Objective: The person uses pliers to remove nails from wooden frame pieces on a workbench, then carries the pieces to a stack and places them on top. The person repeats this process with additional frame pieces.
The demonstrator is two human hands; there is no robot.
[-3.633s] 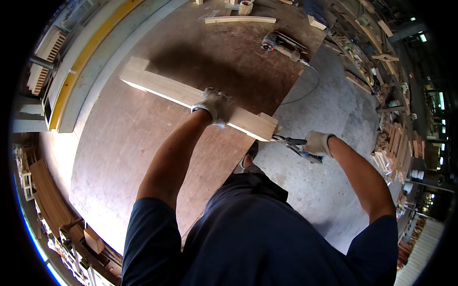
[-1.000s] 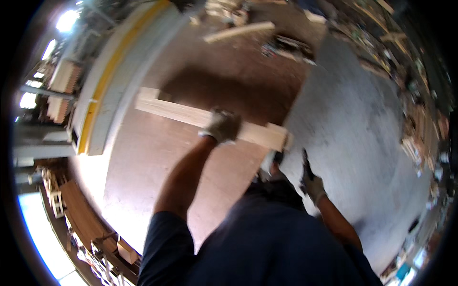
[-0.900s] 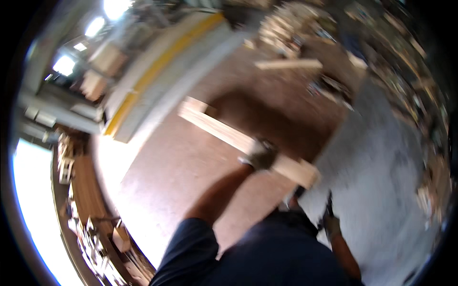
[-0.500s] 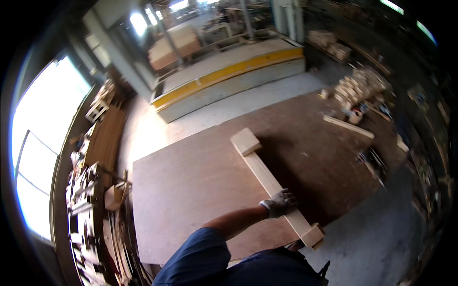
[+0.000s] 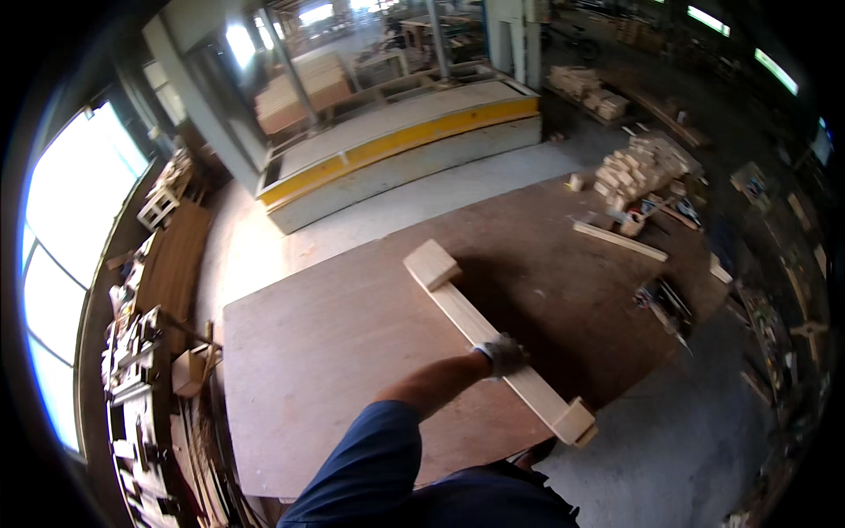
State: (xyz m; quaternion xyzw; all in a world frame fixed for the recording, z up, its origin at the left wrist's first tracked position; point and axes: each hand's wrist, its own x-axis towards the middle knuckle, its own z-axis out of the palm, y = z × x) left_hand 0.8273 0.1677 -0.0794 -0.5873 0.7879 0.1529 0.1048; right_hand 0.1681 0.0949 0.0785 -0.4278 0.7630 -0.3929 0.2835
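Note:
My left hand [image 5: 505,355], in a pale work glove, reaches across from the lower left. It is closed over a long pale wooden board [image 5: 468,315], fingers over its far edge. A short wood block [image 5: 431,264] sits on the board's far end, and another block [image 5: 574,421] on its near end. The board slants over a large brown tabletop [image 5: 334,352], its near end sticking out past the front edge. My right hand does not show; only a small brownish patch, too dark to make out, appears beside my body below the near end.
A heap of small wood blocks [image 5: 642,172], a loose strip of wood [image 5: 620,240] and dark tools [image 5: 664,304] lie on the table's right side. Beyond stands a long yellow-edged bench [image 5: 396,145]. Timber and clamps [image 5: 132,378] line the left, by a bright window.
The whole view has shifted a little, so the table and bench sit further left. My left hand stays on the board, its fingers now further over the far side.

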